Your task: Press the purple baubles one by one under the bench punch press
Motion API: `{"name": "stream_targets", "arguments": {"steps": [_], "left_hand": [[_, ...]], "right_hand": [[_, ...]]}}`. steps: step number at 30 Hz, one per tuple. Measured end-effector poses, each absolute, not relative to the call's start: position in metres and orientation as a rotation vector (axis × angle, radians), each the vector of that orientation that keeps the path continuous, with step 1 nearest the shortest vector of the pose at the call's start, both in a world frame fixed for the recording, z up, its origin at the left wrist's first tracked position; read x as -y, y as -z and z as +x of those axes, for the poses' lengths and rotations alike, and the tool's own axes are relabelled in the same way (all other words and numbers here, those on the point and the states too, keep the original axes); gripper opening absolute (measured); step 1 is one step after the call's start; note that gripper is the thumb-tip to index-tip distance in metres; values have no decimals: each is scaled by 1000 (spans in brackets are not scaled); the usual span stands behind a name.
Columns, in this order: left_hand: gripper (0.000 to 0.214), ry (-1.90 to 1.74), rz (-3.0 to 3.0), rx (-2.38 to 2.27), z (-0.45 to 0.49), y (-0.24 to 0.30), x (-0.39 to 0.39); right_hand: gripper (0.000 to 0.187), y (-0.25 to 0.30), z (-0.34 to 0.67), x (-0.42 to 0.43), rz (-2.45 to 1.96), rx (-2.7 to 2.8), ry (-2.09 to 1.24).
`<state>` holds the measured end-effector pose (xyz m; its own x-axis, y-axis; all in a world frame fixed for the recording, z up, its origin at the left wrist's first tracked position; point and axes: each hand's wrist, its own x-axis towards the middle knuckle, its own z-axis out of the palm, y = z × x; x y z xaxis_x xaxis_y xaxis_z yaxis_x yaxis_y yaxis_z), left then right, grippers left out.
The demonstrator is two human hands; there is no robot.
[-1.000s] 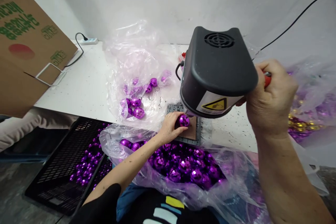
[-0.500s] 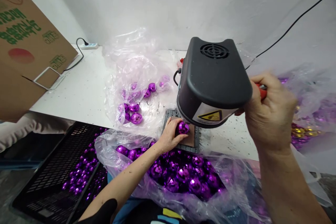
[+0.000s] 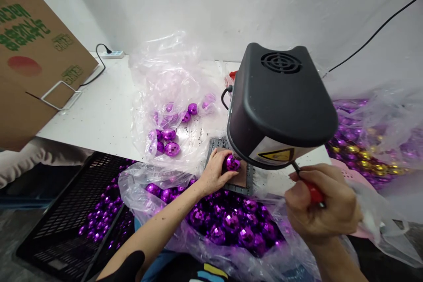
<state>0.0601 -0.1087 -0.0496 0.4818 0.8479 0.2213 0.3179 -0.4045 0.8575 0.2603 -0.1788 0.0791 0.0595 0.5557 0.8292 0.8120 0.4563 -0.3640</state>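
Table: the white table [image 3: 109, 110] ran left from the black machine [image 3: 279, 101], with bare room on that side out to a cardboard box [image 3: 29, 53] leaning over its far left edge.
Machine: the black machine stood at the table's near edge, its head overhanging a small grey base plate [image 3: 248, 176].
Lap bag: a clear bag of purple balls [image 3: 231, 220] lay just below the machine, crowding the near edge under both forearms.
Crate: a black crate [image 3: 66, 211] with more balls in it sat low and left of the machine, below the table edge.
Left bag: a clear bag [image 3: 172, 97] holding a few balls lay on the table just left of the machine.
Right bag: a bag of purple and gold balls [image 3: 366, 145] closed off the room to the machine's right.
Left hand: the left hand [image 3: 214, 172] was clamped on the purple faceted ball [image 3: 232, 162], holding it on the base plate right under the machine's head.
Right hand: the right hand [image 3: 320, 205] was closed around the red lever handle [image 3: 312, 191], below and right of the machine's head, well apart from the ball.
Ball: small, round, shiny purple, covered in mirror-like facets.
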Motion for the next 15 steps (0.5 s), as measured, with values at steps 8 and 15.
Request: {"name": "stream_targets", "arguments": {"steps": [8, 15], "left_hand": [[42, -855, 1929, -964, 60, 47, 110], [39, -828, 1928, -967, 60, 47, 110]], "right_hand": [[6, -51, 256, 189, -1308, 1575, 194], [10, -38, 256, 189, -1290, 1546, 192]]}}
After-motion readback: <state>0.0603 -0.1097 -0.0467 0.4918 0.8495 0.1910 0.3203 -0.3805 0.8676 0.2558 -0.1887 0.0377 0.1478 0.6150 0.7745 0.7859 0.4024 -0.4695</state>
